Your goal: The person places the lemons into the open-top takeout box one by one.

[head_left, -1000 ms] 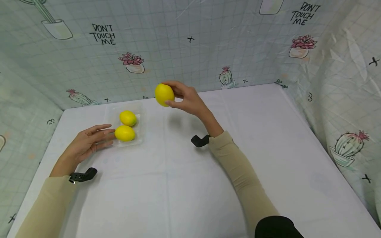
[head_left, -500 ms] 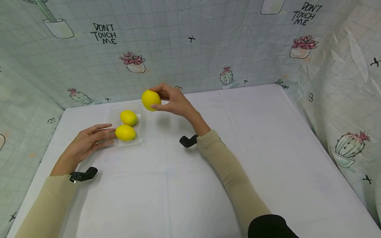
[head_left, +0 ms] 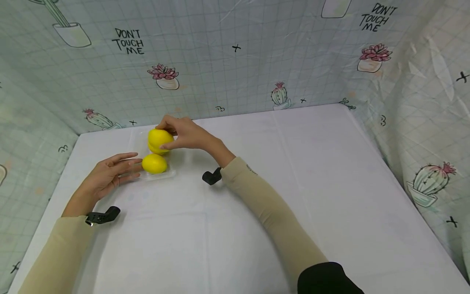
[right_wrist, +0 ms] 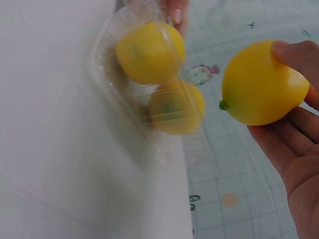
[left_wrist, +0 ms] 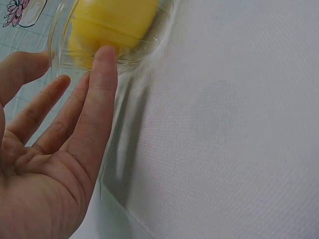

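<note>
My right hand (head_left: 187,134) holds a lemon (head_left: 160,139) between thumb and fingers, above the far part of a clear plastic tray (head_left: 169,173). In the right wrist view the held lemon (right_wrist: 261,84) shows a small green tip. Two more lemons sit in the tray: the nearer lemon (head_left: 154,163) is in plain sight, while the farther one is mostly covered by the held lemon in the head view. Seen from the right wrist, both tray lemons (right_wrist: 149,52) show through the clear wall. My left hand (head_left: 110,177) has extended fingers, with fingertips right at the tray's left side (left_wrist: 56,59).
A white cloth covers the table (head_left: 235,220). Behind it and at both sides hangs a printed curtain (head_left: 235,73) with cactus drawings. Black straps with camera mounts (head_left: 103,216) are on both wrists.
My right hand has moved left and lower, carrying the lemon from right of the tray to over its far part. My left hand stays by the tray's left side.
</note>
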Action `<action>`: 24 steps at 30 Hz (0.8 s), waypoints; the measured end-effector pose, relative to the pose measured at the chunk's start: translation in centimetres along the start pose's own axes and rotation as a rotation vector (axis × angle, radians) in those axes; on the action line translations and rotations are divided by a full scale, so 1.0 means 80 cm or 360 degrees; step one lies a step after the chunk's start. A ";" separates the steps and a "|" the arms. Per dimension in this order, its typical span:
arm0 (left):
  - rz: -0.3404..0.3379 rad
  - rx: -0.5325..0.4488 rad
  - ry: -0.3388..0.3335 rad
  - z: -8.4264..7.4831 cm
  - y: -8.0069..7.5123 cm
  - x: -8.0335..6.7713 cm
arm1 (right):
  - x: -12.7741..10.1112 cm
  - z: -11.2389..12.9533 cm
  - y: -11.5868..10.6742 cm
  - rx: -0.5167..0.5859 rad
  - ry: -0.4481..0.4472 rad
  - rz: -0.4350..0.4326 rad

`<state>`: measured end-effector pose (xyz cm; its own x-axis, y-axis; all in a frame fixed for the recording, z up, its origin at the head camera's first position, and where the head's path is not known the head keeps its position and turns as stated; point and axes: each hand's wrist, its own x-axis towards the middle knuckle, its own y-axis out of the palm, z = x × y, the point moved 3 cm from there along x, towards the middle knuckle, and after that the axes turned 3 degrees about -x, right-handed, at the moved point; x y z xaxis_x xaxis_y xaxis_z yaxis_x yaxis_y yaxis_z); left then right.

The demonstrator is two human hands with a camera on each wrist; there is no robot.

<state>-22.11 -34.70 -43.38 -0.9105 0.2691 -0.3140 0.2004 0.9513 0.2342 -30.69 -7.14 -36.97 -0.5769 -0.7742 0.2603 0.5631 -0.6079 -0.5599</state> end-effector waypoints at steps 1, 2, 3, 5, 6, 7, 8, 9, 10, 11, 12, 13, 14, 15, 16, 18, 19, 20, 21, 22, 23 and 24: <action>0.0005 0.0002 0.0006 0.000 0.000 0.000 | 0.004 -0.001 0.004 -0.0034 0.0014 0.0032; 0.0010 0.0004 0.0011 0.000 0.000 0.000 | 0.007 -0.002 0.007 -0.0084 0.0026 0.0056; 0.0014 0.0008 0.0013 0.000 0.001 0.000 | 0.010 -0.004 0.009 -0.0144 0.0037 0.0076; 0.0009 0.0018 0.0015 0.000 0.001 0.000 | 0.014 -0.008 0.015 -0.0218 0.0074 0.0121; 0.0001 0.0021 0.0011 -0.001 0.002 0.000 | 0.016 -0.010 0.018 -0.0264 0.0092 0.0141; -0.0014 0.0037 0.0008 -0.001 0.002 0.000 | 0.017 -0.012 0.020 -0.0309 0.0118 0.0160; -0.0030 0.0055 0.0002 -0.002 0.003 0.000 | 0.018 -0.014 0.023 -0.0362 0.0137 0.0180; -0.0045 0.0076 -0.0004 -0.002 0.003 0.000 | 0.018 -0.017 0.025 -0.0408 0.0156 0.0201; -0.0061 0.0093 -0.0008 -0.003 0.003 0.000 | 0.019 -0.019 0.029 -0.0442 0.0175 0.0219; -0.0073 0.0110 -0.0014 -0.003 0.004 0.000 | 0.019 -0.021 0.031 -0.0485 0.0189 0.0228; -0.0085 0.0123 -0.0018 -0.003 0.004 0.000 | 0.019 -0.022 0.034 -0.0527 0.0201 0.0235; -0.0091 0.0141 -0.0019 -0.004 0.004 0.000 | 0.020 -0.024 0.036 -0.0566 0.0210 0.0240; -0.0090 0.0141 -0.0018 -0.004 0.003 0.000 | 0.021 -0.024 0.038 -0.0603 0.0215 0.0245; -0.0087 0.0140 -0.0014 -0.004 0.003 0.000 | 0.023 -0.024 0.039 -0.0629 0.0214 0.0246; -0.0085 0.0135 -0.0008 -0.003 0.003 0.000 | 0.025 -0.023 0.039 -0.0645 0.0215 0.0243; -0.0078 0.0129 -0.0002 -0.002 0.002 0.001 | 0.029 -0.020 0.039 -0.0673 0.0220 0.0258; -0.0077 0.0132 0.0001 -0.002 0.001 0.001 | 0.031 -0.019 0.039 -0.0681 0.0227 0.0269; -0.0080 0.0133 0.0000 -0.001 0.001 0.001 | 0.032 -0.018 0.039 -0.0682 0.0234 0.0282; -0.0084 0.0136 -0.0004 -0.001 0.000 0.001 | 0.033 -0.017 0.038 -0.0683 0.0239 0.0299; -0.0089 0.0144 -0.0006 -0.001 0.000 0.001 | 0.035 -0.015 0.037 -0.0683 0.0241 0.0316; -0.0095 0.0151 -0.0007 -0.002 0.000 0.001 | 0.037 -0.014 0.036 -0.0687 0.0239 0.0339; -0.0103 0.0161 -0.0007 -0.002 0.000 0.001 | 0.039 -0.012 0.035 -0.0690 0.0238 0.0364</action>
<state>-22.23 -34.74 -43.24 -0.9210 0.2073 -0.3297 0.1772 0.9769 0.1192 -31.47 -11.08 -38.49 -0.5636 -0.8260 -0.0048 0.4058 -0.2719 -0.8726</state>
